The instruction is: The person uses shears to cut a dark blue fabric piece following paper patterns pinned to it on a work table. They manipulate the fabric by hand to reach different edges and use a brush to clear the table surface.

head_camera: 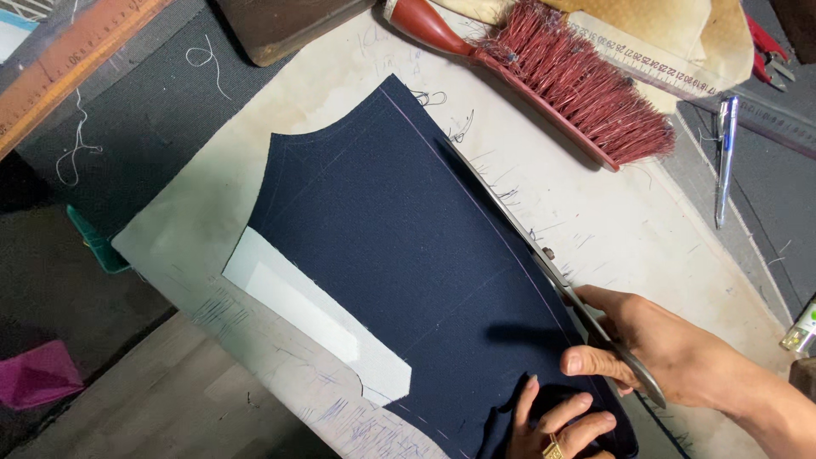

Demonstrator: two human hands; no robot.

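Only the person's two hands and one forearm show, all near the dark navy cloth [399, 246]. The right hand [654, 348], at the cloth's right edge, is bare, with a bare wrist and forearm running off beyond it; no sleeve, watch or glove shows. The left hand [557, 425], at the cloth's lower edge, wears a chunky gold-coloured ring [553, 449] on one finger. Its nails are short and unpainted.

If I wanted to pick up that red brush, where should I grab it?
Probably by the smooth red handle of the red bristle hand brush, coming from above. It lies flat on the pale board, the handle sticking out bare at the end away from the bristles.
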